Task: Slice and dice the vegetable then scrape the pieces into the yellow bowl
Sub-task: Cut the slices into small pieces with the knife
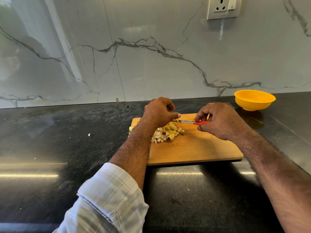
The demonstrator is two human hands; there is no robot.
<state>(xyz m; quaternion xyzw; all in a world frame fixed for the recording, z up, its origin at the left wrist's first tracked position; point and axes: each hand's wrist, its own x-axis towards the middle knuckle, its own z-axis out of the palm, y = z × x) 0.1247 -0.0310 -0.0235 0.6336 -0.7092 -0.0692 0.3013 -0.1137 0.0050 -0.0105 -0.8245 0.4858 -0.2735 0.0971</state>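
Note:
A pile of pale yellow diced vegetable pieces [170,132] lies on the wooden cutting board [193,148], partly hidden by my left forearm. A small knife [186,121] with a red handle is held level just above the board's far edge. My right hand [220,120] pinches the red handle. My left hand [158,111] has its fingers curled, and the thumb lies along the blade's tip, pinching it. The yellow bowl [254,100] stands empty on the counter, beyond the board's far right corner.
The board lies on a black stone counter [67,148] against a marble-patterned wall. One stray vegetable piece [89,135] lies on the counter left of the board. A wall socket [222,7] is high on the right.

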